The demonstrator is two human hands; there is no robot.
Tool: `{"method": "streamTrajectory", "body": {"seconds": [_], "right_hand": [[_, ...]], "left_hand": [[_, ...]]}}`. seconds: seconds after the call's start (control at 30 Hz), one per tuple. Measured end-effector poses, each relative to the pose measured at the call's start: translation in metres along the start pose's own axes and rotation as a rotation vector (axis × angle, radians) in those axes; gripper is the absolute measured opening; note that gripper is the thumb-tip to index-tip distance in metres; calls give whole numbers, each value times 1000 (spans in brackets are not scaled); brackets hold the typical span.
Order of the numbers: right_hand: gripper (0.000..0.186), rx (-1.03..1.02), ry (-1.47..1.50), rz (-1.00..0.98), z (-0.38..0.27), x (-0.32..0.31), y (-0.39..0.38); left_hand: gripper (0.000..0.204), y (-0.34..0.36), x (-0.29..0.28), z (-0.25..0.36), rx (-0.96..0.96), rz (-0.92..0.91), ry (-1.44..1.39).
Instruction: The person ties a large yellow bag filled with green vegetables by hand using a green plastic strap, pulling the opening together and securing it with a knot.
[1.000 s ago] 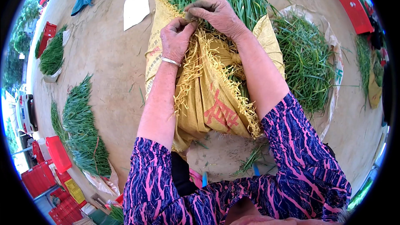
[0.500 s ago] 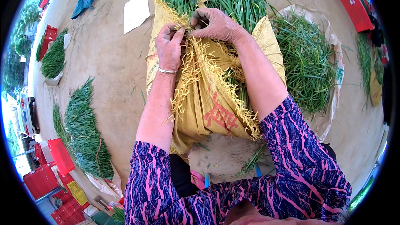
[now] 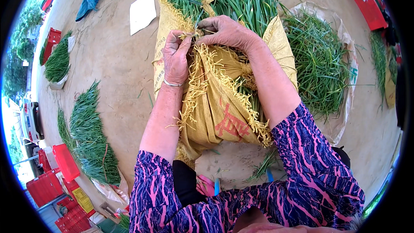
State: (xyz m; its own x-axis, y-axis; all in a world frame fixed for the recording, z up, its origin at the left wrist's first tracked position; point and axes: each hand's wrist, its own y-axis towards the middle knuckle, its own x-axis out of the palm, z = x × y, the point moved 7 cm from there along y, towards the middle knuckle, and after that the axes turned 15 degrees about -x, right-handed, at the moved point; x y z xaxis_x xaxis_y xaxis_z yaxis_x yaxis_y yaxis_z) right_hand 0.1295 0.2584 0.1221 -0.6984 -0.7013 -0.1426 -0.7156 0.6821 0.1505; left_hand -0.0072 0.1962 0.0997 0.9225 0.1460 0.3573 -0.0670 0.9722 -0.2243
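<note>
A yellow woven sack (image 3: 211, 121) with frayed edges is wrapped around a big bundle of long green leaves (image 3: 249, 3). My left hand (image 3: 176, 58), with a silver bangle at its wrist, pinches a frayed corner of the sack near the bundle's upper middle. Fingers bent, my right hand (image 3: 228, 32) meets it there and grips the sack's gathered edge from the other side. The fingertips of both hands nearly touch, and they partly hide the spot they hold. A knotted part of the sack (image 3: 235, 64) lies under my right wrist.
On the right, loose grassy leaves (image 3: 317, 60) lie on a white sack. More green bundles (image 3: 92, 133) rest on the floor at left. Red crates (image 3: 65, 163) stand lower left, another red crate (image 3: 365, 2) upper right. A white sheet (image 3: 142, 13) lies beyond the sack.
Both hands have shifted slightly toward me, still together at the sack's edge. My right fingers have lowered and closed in nearer to the left ones. The whole view has shifted a little.
</note>
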Motion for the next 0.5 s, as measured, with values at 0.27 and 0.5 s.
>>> {"method": "streamTrajectory", "body": {"seconds": [0.27, 0.5], "right_hand": [[42, 61, 54, -72, 3, 13, 9], [72, 250, -853, -297, 2, 14, 40]], "left_hand": [[6, -4, -13, 4, 100, 131, 109], [23, -55, -60, 9, -109, 337, 636]]}}
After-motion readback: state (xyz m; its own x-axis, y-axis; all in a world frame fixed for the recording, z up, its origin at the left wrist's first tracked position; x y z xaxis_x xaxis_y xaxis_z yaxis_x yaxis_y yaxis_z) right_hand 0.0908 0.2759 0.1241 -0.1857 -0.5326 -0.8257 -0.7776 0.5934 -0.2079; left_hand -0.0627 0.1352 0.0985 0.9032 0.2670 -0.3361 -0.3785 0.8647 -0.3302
